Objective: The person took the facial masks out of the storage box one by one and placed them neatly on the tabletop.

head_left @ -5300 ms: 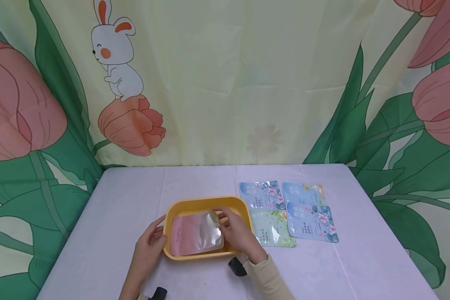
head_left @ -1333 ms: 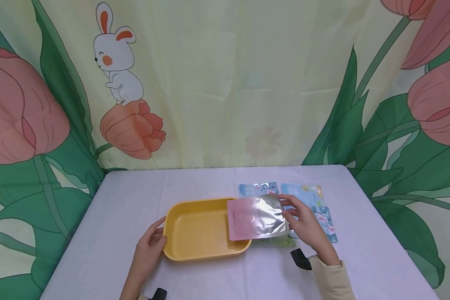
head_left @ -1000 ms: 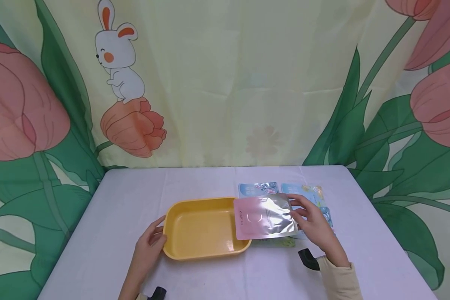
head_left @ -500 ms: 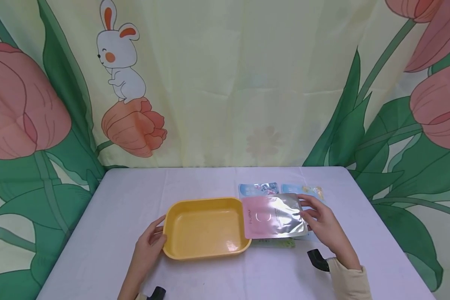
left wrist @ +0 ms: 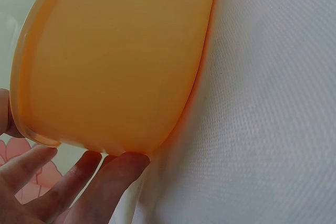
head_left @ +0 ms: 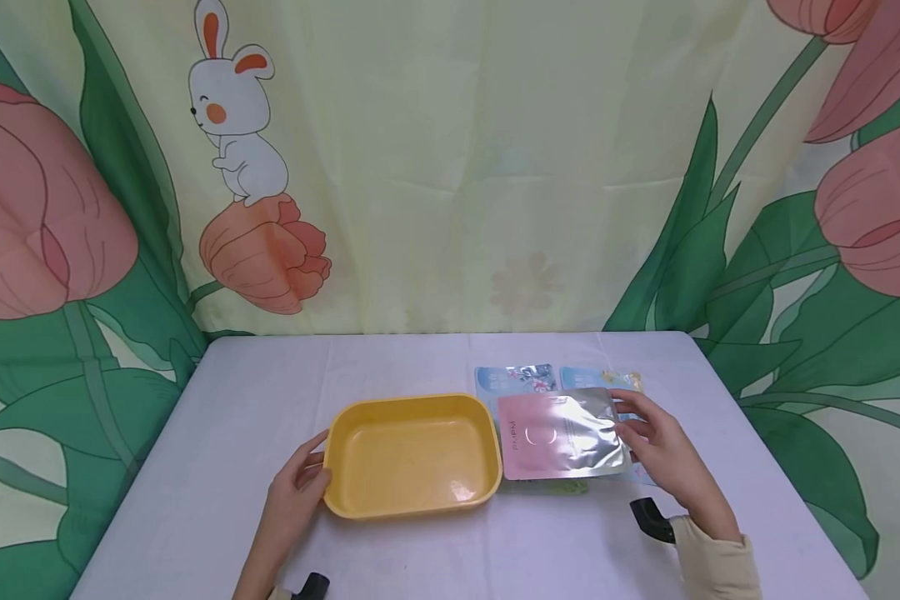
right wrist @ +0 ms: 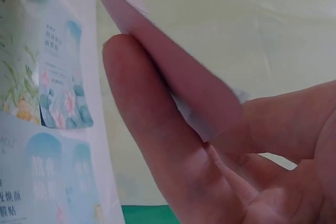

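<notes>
My left hand [head_left: 294, 492] holds the left end of a yellow plastic tray [head_left: 332, 500]. In the left wrist view, fingertips [left wrist: 134, 163] touch the tray's outer wall [left wrist: 115, 66], with another digit at the rim. Nothing lies in the tray. My right hand [head_left: 663, 450] pinches the silver right edge of a pink and silver sheet mask packet [head_left: 551, 437]. The packet hangs flat over several other packets just right of the tray, covering much of them. In the right wrist view, the packet [right wrist: 178, 72] sits between a long finger and the thumb side.
Partly hidden under the pink one lie blue floral packets [head_left: 498, 379] [right wrist: 63, 72] and a green packet [head_left: 562, 487]. A white cloth [head_left: 390, 558] covers the table. Behind its far edge hangs a curtain [head_left: 420, 167] printed with tulips and a rabbit.
The pink and silver packet has left the tray and moved right, over the blue and green packets, in my right hand. My left hand has stayed at the tray's left end.
</notes>
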`<state>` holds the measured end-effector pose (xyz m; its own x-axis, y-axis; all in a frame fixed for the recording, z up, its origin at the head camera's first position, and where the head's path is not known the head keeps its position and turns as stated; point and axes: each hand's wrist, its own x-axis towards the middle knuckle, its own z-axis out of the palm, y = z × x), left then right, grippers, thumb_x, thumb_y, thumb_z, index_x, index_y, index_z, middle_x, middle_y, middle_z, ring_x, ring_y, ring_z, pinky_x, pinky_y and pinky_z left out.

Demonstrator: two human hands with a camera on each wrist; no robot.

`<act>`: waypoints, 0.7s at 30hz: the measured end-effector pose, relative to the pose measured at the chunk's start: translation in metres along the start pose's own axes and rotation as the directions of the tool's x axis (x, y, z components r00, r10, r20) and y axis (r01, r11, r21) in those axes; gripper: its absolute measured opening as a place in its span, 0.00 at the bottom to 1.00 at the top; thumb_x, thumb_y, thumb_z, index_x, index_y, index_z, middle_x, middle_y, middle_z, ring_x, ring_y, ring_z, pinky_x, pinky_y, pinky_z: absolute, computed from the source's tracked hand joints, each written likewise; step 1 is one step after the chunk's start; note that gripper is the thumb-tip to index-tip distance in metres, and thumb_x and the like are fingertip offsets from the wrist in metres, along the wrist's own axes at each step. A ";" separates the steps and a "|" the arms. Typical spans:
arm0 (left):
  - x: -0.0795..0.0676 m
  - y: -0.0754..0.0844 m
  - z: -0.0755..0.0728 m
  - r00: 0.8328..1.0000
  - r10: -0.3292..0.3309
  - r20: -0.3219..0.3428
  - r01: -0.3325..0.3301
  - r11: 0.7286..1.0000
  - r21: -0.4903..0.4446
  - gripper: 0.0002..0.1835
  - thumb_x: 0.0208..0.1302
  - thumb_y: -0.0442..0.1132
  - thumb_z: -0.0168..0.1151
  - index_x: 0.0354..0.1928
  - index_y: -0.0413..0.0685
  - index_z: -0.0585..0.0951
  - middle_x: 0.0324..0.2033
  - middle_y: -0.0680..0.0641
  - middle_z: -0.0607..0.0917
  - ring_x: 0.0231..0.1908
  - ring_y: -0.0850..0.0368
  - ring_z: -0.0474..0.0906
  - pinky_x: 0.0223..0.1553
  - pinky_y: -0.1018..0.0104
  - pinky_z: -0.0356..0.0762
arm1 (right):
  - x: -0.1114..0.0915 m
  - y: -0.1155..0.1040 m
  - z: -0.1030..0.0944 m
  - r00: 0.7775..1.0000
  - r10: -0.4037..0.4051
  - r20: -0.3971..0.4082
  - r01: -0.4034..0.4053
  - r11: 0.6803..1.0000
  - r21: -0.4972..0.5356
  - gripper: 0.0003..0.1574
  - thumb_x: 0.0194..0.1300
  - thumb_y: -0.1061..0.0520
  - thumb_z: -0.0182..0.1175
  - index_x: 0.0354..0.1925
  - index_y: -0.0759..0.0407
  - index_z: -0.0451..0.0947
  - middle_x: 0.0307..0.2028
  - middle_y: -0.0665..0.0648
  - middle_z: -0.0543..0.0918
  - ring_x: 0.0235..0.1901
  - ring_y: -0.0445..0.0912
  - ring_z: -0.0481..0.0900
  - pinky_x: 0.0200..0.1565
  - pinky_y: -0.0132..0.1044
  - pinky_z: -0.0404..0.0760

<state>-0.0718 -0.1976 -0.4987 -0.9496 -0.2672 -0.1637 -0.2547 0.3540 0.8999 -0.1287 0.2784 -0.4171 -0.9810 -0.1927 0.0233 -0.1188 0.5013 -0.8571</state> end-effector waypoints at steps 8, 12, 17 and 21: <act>0.000 -0.001 0.000 1.000 0.006 -0.007 -0.006 1.000 0.004 0.28 0.67 0.38 0.55 0.69 0.61 0.71 0.56 0.40 0.79 0.55 0.45 0.80 0.43 0.70 0.85 | -0.003 0.004 -0.005 0.998 0.060 0.011 -0.060 0.998 -0.014 0.34 0.70 0.71 0.51 0.72 0.62 0.58 0.60 0.73 0.70 0.52 0.63 0.79 0.31 0.38 0.87; 0.000 -0.001 -0.001 1.000 0.011 -0.008 -0.011 1.000 0.005 0.28 0.67 0.38 0.55 0.69 0.62 0.71 0.57 0.40 0.80 0.55 0.45 0.80 0.44 0.69 0.85 | -0.004 0.007 -0.005 0.996 0.089 0.024 -0.089 0.996 -0.011 0.36 0.69 0.71 0.51 0.72 0.63 0.56 0.60 0.73 0.69 0.51 0.62 0.80 0.30 0.38 0.86; 0.000 -0.001 0.000 1.000 0.016 -0.010 -0.016 1.000 0.015 0.28 0.66 0.38 0.56 0.69 0.62 0.71 0.56 0.41 0.80 0.55 0.45 0.80 0.48 0.66 0.85 | -0.005 0.013 -0.003 0.993 0.099 0.059 -0.099 0.995 0.005 0.39 0.69 0.71 0.51 0.74 0.60 0.53 0.59 0.72 0.69 0.48 0.57 0.80 0.29 0.39 0.85; 0.000 -0.001 0.000 1.000 0.011 -0.013 -0.011 1.000 0.025 0.28 0.66 0.39 0.55 0.69 0.61 0.71 0.57 0.40 0.80 0.55 0.45 0.80 0.48 0.64 0.85 | -0.006 0.018 -0.001 0.991 0.108 0.075 -0.107 0.994 -0.008 0.39 0.69 0.70 0.52 0.74 0.57 0.54 0.60 0.72 0.68 0.49 0.57 0.80 0.29 0.39 0.85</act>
<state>-0.0717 -0.1983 -0.4991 -0.9500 -0.2746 -0.1486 -0.2489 0.3788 0.8914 -0.1251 0.2893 -0.4326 -0.9738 -0.2002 -0.1077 -0.0140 0.5259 -0.8505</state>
